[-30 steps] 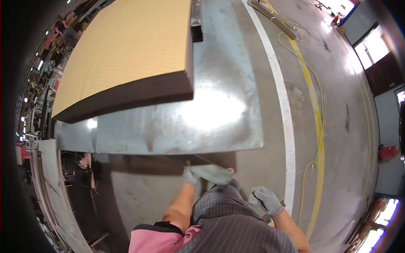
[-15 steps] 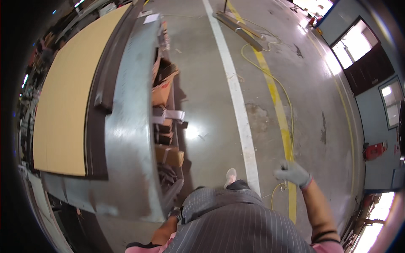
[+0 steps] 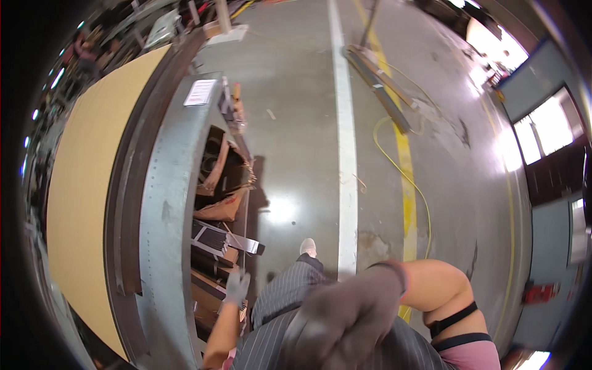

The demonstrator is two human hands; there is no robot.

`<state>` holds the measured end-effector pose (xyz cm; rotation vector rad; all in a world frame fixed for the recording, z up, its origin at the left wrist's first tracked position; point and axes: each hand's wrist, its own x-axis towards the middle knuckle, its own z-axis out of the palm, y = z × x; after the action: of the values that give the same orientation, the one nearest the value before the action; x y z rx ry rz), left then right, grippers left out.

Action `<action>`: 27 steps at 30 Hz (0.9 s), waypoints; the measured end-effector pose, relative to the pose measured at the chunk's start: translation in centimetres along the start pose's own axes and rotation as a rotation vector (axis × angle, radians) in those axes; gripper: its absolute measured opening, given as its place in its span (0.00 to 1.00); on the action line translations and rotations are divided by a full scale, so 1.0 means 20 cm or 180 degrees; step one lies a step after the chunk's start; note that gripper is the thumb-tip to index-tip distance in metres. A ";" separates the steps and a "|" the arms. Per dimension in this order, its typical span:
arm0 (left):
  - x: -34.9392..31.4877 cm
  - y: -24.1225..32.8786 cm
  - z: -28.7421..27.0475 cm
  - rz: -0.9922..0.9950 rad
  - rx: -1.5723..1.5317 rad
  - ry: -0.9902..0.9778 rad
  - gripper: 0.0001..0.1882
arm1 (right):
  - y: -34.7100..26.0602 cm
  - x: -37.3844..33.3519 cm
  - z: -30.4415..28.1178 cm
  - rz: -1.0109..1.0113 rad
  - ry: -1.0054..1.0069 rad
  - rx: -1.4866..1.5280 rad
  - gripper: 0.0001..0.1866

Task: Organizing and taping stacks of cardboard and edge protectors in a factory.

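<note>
My left hand [image 3: 236,287], in a light grey glove, hangs at my left side next to the lower shelf of the bench. Its fingers are stretched out and nothing shows in them. My right hand [image 3: 345,320], in a darker-looking glove, is bent in front of my striped apron, close to the camera. Motion smears its fingers, and I cannot make out anything in them. To my left runs a metal-topped bench [image 3: 163,203] carrying a large tan sheet [image 3: 80,191] and long dark bars [image 3: 126,185]. A white paper [image 3: 201,92] lies at its far end.
Under the bench sit a torn cardboard box [image 3: 225,206] and metal pieces [image 3: 213,239], some jutting toward the aisle. Ahead right, long bars [image 3: 379,86] lie on the floor beside a yellow hose [image 3: 419,194]. A white line [image 3: 347,154] runs along the floor.
I have moved forward along the bench. My right hand has swung from out on the right to in front of my body. My left hand has come forward beside the shelf.
</note>
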<state>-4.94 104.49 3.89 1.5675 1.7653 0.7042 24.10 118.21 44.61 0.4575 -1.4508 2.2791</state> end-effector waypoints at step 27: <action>2.79 1.37 -0.84 -0.0525 -0.2857 0.4801 0.19 | -0.26 1.79 -4.84 0.2306 -0.0592 -0.3895 0.18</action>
<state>-3.91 164.02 28.54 0.0753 1.8196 2.5092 -10.19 214.01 26.10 -0.3005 -3.0303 1.2383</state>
